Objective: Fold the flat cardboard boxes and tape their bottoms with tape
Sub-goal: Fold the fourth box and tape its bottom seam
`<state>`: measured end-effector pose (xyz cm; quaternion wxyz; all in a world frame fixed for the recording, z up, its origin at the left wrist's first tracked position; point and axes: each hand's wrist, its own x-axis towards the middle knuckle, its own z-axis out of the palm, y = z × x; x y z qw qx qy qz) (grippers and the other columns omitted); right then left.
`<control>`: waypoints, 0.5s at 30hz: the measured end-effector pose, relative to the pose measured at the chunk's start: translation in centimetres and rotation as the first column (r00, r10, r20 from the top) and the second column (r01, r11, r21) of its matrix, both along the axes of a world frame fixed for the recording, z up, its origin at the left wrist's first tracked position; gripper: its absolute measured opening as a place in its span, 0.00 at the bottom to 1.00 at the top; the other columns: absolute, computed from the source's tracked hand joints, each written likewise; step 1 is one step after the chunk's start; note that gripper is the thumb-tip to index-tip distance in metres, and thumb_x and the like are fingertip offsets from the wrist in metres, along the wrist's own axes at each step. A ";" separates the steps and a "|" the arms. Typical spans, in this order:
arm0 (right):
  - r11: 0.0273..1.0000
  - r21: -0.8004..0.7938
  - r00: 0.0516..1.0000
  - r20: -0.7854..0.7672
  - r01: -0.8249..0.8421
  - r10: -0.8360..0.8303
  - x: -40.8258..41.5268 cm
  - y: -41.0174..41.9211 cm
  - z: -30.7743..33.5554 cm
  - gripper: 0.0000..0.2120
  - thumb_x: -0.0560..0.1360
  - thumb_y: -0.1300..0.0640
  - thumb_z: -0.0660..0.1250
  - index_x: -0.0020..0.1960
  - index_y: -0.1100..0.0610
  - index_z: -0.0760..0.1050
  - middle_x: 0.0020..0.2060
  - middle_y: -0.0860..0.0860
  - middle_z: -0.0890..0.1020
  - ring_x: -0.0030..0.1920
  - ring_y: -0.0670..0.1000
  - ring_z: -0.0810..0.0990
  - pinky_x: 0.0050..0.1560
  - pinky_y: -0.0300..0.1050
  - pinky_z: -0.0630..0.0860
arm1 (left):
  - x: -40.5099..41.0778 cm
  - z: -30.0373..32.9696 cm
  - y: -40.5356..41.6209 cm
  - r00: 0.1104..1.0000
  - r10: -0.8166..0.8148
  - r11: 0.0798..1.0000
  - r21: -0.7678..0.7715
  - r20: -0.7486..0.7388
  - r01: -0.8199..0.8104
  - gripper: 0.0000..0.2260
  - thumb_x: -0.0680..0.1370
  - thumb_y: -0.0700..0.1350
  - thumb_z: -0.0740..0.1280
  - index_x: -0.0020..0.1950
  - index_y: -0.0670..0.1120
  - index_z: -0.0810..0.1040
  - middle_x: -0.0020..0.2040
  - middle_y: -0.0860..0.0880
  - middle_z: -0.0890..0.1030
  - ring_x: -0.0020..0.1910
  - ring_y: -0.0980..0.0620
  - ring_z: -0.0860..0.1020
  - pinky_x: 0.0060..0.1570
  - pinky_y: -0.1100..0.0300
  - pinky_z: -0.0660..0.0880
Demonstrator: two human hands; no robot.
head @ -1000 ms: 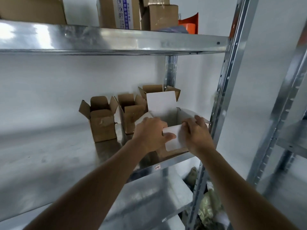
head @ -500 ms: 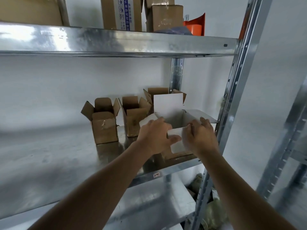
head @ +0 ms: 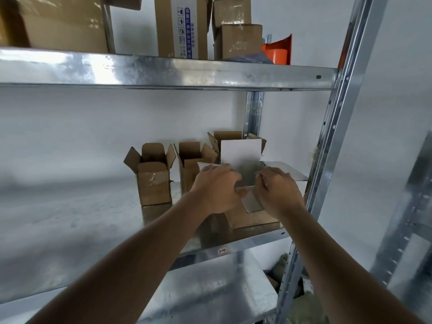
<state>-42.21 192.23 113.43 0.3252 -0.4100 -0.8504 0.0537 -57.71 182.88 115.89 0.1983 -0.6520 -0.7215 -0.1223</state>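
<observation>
**Both hands on an open box at the right end of the shelf**

Right of centre in the frame, an open cardboard box (head: 251, 216) with a white inside stands on the metal shelf (head: 70, 220), close to the shelf's front edge and just beside the upright post (head: 332, 141). Its back flap stands up white, and its right flap lies out flat toward the post. The left hand (head: 216, 189) has its grip curled over the box's left top edge, fingers bent and closed on the cardboard. The right hand (head: 278, 190) is clamped on the near flap, thumb and fingers pinching it where it folds down over the front wall. Behind the box, toward the wall, three smaller brown boxes (head: 153, 181) stand upright in a row with their top flaps open; the leftmost shows clear tape on its front. In the upper part of the frame, a higher shelf (head: 163, 71) carries larger closed cartons (head: 181, 26) and an orange plastic object (head: 278, 51) at its right end.
</observation>
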 end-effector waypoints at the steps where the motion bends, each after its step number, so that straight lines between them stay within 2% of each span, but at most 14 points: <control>1: 1.000 0.008 1.000 0.008 -0.024 0.024 -0.1 -0.1 0.3 0.16 0.85 0.49 0.58 0.60 0.56 0.80 0.59 0.53 0.84 0.54 0.54 0.81 0.58 0.49 0.78 | -0.1 0.4 -0.3 1.000 0.007 1.000 -0.005 0.013 -0.007 0.23 0.82 0.66 0.57 0.62 0.52 0.81 0.57 0.52 0.81 0.55 0.52 0.78 0.62 0.51 0.77; 4: 0.996 0.017 0.996 0.002 -0.091 0.091 -0.5 -0.9 1.0 0.15 0.85 0.48 0.59 0.60 0.55 0.80 0.59 0.51 0.84 0.52 0.52 0.81 0.57 0.47 0.80 | -0.7 1.2 -1.7 0.998 0.034 0.999 -0.014 0.060 -0.033 0.20 0.83 0.64 0.59 0.64 0.52 0.80 0.62 0.52 0.81 0.59 0.50 0.79 0.61 0.50 0.78; 10: 0.980 0.091 0.982 0.090 -0.177 0.169 -1.8 -3.9 3.1 0.19 0.85 0.43 0.56 0.62 0.52 0.80 0.62 0.48 0.84 0.56 0.50 0.82 0.65 0.51 0.79 | -1.7 2.7 -5.6 0.994 0.055 0.998 0.035 0.090 -0.058 0.19 0.83 0.60 0.64 0.70 0.53 0.78 0.67 0.53 0.80 0.62 0.49 0.80 0.62 0.51 0.79; 13: 0.969 0.095 0.969 0.122 -0.226 0.214 -2.7 -5.9 3.9 0.28 0.81 0.36 0.49 0.67 0.48 0.78 0.65 0.46 0.82 0.60 0.50 0.81 0.66 0.55 0.78 | -2.6 3.2 -7.4 0.988 0.111 0.993 0.021 0.106 -0.113 0.20 0.81 0.64 0.60 0.68 0.56 0.78 0.63 0.56 0.81 0.56 0.53 0.81 0.54 0.50 0.82; 15: 0.963 0.079 0.960 0.129 -0.259 0.247 -3.2 -7.0 4.2 0.27 0.82 0.35 0.50 0.70 0.47 0.76 0.68 0.46 0.80 0.65 0.51 0.80 0.68 0.56 0.77 | -3.4 3.4 -9.2 0.983 0.136 0.990 0.012 0.121 -0.139 0.19 0.81 0.63 0.59 0.66 0.57 0.79 0.59 0.57 0.82 0.52 0.54 0.82 0.49 0.50 0.83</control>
